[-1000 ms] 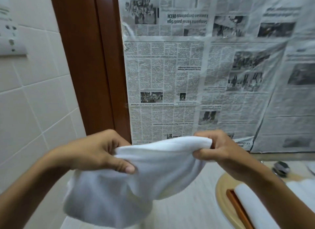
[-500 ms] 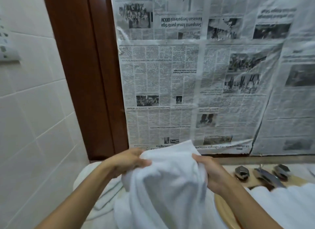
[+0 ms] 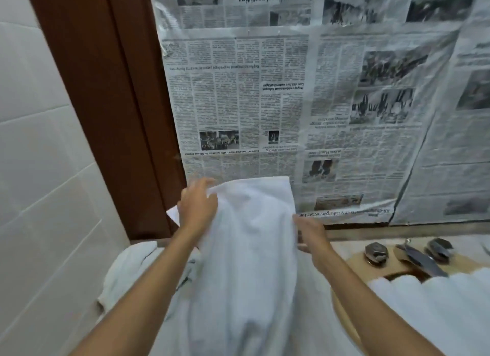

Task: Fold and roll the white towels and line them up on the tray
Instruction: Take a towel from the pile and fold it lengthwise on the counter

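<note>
A white towel [image 3: 252, 249] hangs lengthwise in front of me, its top edge raised against the newspaper-covered wall. My left hand [image 3: 197, 207] pinches the towel's top left edge, and a corner sticks out to the left of that hand. Lower down, my right hand [image 3: 310, 233] grips the towel's right edge. Several rolled white towels [image 3: 437, 302] lie side by side at the lower right. They hide whatever they rest on, so I cannot make out the tray.
A loose heap of white towels [image 3: 127, 270] lies on the counter at the left, against the tiled wall. A round wooden basin rim [image 3: 344, 316] curves at the right, with two metal tap handles [image 3: 376, 252] and a spout [image 3: 421, 260] behind it. A brown door frame [image 3: 111, 117] stands beside the newspaper.
The towel went from a bunched bundle held close to me to a long strip stretched away from me. Both hands moved forward and down, and my view tilted toward the counter.
</note>
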A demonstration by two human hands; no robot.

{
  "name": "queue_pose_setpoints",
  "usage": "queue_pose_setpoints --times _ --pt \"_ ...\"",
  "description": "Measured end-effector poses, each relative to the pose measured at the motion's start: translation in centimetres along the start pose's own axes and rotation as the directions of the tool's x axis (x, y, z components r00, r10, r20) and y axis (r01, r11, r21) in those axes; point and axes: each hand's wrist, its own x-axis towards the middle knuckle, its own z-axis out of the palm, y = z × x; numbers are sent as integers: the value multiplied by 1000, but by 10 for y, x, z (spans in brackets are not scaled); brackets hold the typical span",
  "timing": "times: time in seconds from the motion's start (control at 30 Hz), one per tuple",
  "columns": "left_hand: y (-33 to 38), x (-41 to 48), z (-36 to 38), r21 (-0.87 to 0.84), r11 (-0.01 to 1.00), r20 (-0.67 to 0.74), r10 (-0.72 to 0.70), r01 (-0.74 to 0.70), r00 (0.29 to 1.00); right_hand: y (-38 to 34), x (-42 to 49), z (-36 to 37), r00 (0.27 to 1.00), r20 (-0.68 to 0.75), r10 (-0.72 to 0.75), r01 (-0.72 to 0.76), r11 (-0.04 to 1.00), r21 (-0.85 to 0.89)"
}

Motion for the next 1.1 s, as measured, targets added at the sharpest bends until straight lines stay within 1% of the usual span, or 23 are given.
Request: queue_pose_setpoints --times 0.03,0.1,0.13,0.17,0.23,0.27,0.3,0.37,0.4,0.5,0.6,0.63,0.7,0.73,0.8,0.87,0.9,0.93,0.97,1.0,1.03,1.07,1.1 --pt "-16 -18 19 -22 998 -19 -51 51 999 34 -1 3 999 -8 48 -49 995 -92" --pt "-54 -68 55 -25 989 56 -144 146 988 101 -15 5 981 -16 195 -193 947 -257" --pt "-72 -97 69 13 978 99 -208 208 973 129 -25 5 962 -22 273 -265 908 -323" --pt "-92 -126 82 60 952 142 -305 299 942 155 -37 6 946 -22 322 -304 863 -403" --pt "-121 -175 98 144 864 209 -503 482 839 187 -56 10 956 -41 292 -267 799 -540" --pt "-130 -196 102 184 825 240 -565 535 789 194 -67 14 965 -79 251 -252 793 -554" --pt "-136 -213 105 205 808 255 -589 552 767 196 -75 16 968 -127 218 -251 810 -530" --pt "-137 -236 107 221 807 262 -590 547 764 193 -91 23 962 -204 181 -265 799 -540" --pt "-134 -246 107 226 811 252 -584 540 771 193 -99 27 958 -217 188 -282 758 -588" --pt "-122 -265 103 256 812 220 -578 525 786 192 -114 34 932 -221 288 -362 676 -642" --pt "-114 -281 97 310 867 312 -480 390 820 190 -124 32 914 -181 364 -388 649 -654" --pt "-114 -287 96 291 887 328 -445 359 833 190 -128 31 907 -178 381 -401 656 -640" --pt "-119 -296 97 154 932 301 -362 330 882 193 -135 30 909 -150 390 -391 667 -635" --pt "-121 -297 98 81 939 266 -343 334 901 192 -138 31 915 -133 381 -373 672 -640" --pt "-116 -297 95 6 943 242 -324 332 915 192 -143 31 922 -127 366 -355 668 -654" --pt "-113 -296 91 -36 956 193 -280 292 941 190 -142 29 927 -126 353 -356 721 -595" --pt "-111 -294 86 -61 953 174 -282 296 944 187 -142 27 926 -124 357 -368 775 -515" --pt "-109 -290 79 -90 938 172 -315 333 933 184 -141 22 929 -105 355 -367 844 -392" --pt "-110 -283 70 -120 914 189 -361 387 913 181 -138 17 931 -80 356 -365 905 -219" --pt "-108 -273 58 -163 885 214 -400 436 891 177 -135 11 934 -33 356 -357 934 -16" --pt "-108 -261 45 -231 853 237 -417 468 877 171 -132 4 935 28 355 -354 919 176" --pt "-106 -247 31 -330 807 262 -421 490 868 162 -126 -4 944 81 321 -329 889 317" --pt "-102 -231 18 -430 749 298 -409 504 863 152 -118 -12 956 119 268 -293 866 406"
